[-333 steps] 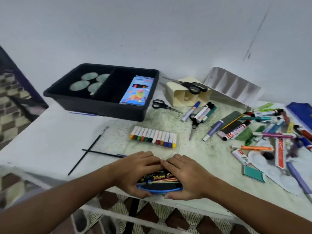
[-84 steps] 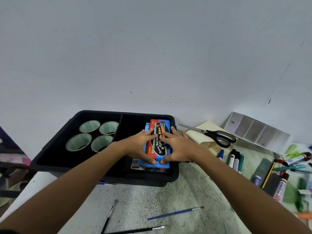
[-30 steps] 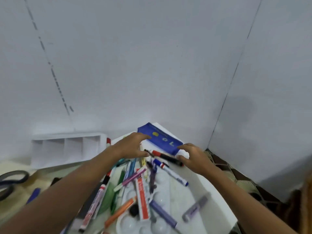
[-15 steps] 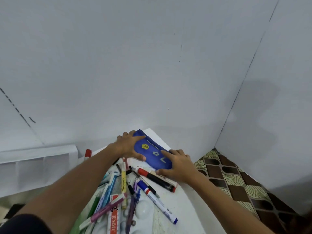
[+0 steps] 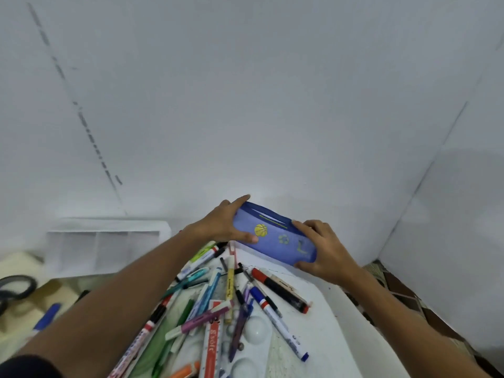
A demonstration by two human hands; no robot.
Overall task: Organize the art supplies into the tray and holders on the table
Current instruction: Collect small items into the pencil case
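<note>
A flat blue box with a yellow basketball print is lifted above the table's far right corner, held between both hands. My left hand grips its left end, thumb on the printed face and fingers behind. My right hand grips its right end the same way. Below lies a heap of markers and pens, with a black and red marker and a white and blue marker on its right side. The black tray is out of view.
A white divided holder lies on its side against the wall at the left. Black scissors rest on a cream box at the far left edge. A white paint palette sits under the pens. The table's right edge drops to patterned floor.
Both hands have closed on the ends of the blue box and raised it off the table corner; half a second ago it still lay flat under them.
</note>
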